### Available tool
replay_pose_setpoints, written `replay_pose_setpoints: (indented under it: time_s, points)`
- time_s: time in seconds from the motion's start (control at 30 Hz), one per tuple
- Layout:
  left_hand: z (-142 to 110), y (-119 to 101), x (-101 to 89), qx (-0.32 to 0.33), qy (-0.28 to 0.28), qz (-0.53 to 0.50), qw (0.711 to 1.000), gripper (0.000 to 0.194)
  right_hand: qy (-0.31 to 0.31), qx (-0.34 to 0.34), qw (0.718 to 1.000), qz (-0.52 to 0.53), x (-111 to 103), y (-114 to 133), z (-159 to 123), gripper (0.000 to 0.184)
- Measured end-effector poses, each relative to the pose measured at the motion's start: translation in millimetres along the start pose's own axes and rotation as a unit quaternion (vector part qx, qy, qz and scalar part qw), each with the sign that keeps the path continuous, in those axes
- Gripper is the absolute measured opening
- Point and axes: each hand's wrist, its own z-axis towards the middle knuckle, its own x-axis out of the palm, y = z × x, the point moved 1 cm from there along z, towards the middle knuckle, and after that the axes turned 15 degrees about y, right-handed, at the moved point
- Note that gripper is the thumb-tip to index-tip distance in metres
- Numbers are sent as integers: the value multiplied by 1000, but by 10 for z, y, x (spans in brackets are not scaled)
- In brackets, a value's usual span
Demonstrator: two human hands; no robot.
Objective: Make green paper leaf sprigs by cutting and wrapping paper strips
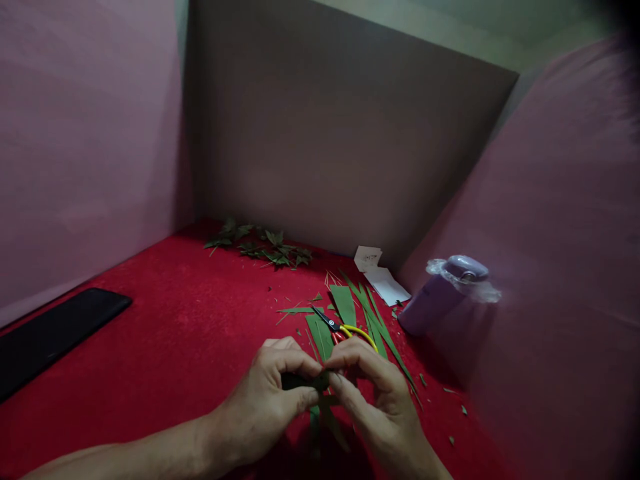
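My left hand (265, 393) is closed, pinching a dark green leaf (295, 381) between thumb and fingers. Meeting it at the fingertips, my right hand (375, 393) pinches the right end of the same leaf. Part of the leaf is hidden by my fingers, and narrow green strips hang below it. Just beyond my hands lie scissors (333, 325) with dark blades and yellow and red handles. Cut green leaf pieces (343, 303) surround them, and long narrow leaf blades (383, 320) lie to their right.
Several lobed leaves (277, 250) are heaped at the back of the red cloth (200, 320). Folded white papers (387, 285) lie near the right corner, beside a leaning purple bottle (433, 300) with clear plastic around its top. A flat black object (60, 333) lies at left. Walls enclose three sides.
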Motion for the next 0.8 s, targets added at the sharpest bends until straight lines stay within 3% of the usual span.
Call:
replay_pose_setpoints:
  time_s: [0.6, 0.8]
  points:
    - [-11, -47, 0, -9, -2, 59, 998, 6, 18, -19, 1000, -4, 0, 21, 24, 7]
    - [-12, 7, 7, -4, 7, 78, 997, 8, 24, 2, 1000, -12, 6, 14, 8, 9]
